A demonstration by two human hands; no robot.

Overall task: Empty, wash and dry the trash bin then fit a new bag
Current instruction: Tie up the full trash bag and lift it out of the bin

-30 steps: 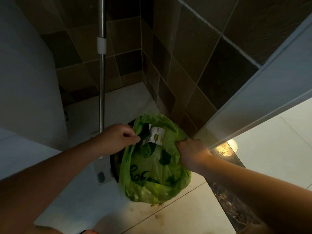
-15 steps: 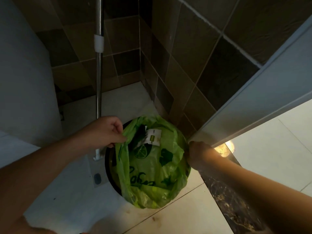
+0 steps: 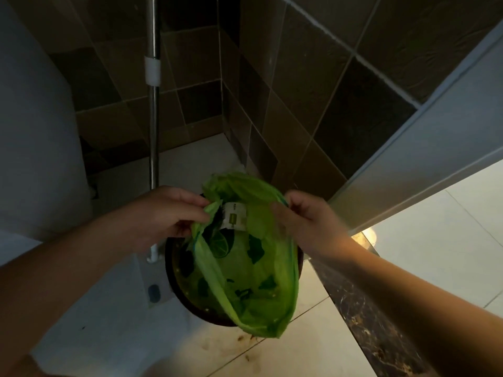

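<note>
A green plastic bag (image 3: 261, 289) with dark leaf and lime prints sits in a round dark trash bin (image 3: 179, 284) on the tiled floor in a dim corner. My left hand (image 3: 168, 210) pinches the bag's left rim. On the right rim my right hand (image 3: 304, 219) grips the plastic, and it looks blurred. Both rims are drawn up and inward over the bin. A white label or packet (image 3: 234, 219) shows inside the bag's mouth. The bag's near edge hangs over the bin's front.
A metal mop pole (image 3: 153, 131) stands just left of the bin, its foot on the floor. Dark tiled walls (image 3: 299, 91) meet behind the bin. A white door (image 3: 435, 148) stands at right beside a dark marble threshold (image 3: 362, 317). A pale wall fills the left.
Both hands have pulled the bag's rim off the bin's sides and brought it up and inward. The view has shifted slightly.
</note>
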